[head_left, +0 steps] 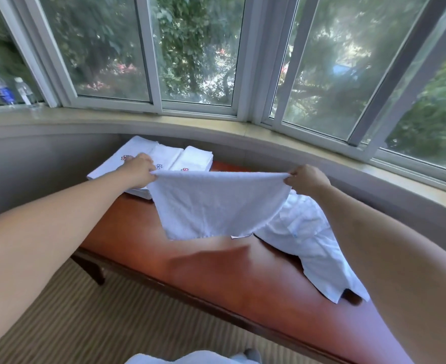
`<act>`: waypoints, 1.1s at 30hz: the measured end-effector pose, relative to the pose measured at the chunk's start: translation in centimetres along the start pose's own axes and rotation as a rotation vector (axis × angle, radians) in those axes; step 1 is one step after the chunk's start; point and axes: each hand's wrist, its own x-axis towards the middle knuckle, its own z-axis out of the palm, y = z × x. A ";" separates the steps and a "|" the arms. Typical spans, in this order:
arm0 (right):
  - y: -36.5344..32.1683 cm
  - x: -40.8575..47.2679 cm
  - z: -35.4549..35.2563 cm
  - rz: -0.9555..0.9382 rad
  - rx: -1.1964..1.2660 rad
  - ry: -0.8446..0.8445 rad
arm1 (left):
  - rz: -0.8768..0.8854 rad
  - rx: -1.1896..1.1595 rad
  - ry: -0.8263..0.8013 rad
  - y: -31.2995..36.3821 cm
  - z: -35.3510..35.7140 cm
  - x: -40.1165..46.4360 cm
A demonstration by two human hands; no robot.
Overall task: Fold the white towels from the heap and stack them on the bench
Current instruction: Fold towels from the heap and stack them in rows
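Observation:
A white towel point(216, 203) hangs stretched in the air above the brown bench point(216, 279). My left hand point(137, 169) grips its upper left corner and my right hand point(307, 178) grips its upper right corner. The towel's lower edge hangs just above the bench top. Behind my left hand, at the bench's far left end, lie folded white towels point(190, 160) in side-by-side stacks, some with small embroidered marks. A heap of crumpled white towels point(308, 240) lies on the bench to the right, partly under my right forearm.
A curved window sill point(164, 122) and low wall run behind the bench. Two water bottles point(1, 86) stand on the sill at far left. Striped carpet point(85, 324) lies in front of the bench. More white cloth point(190, 358) shows at the bottom edge.

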 end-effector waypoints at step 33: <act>5.3 4.5 29.5 0.379 0.248 -0.775 | -0.555 -0.642 -0.596 1.6 28.3 2.8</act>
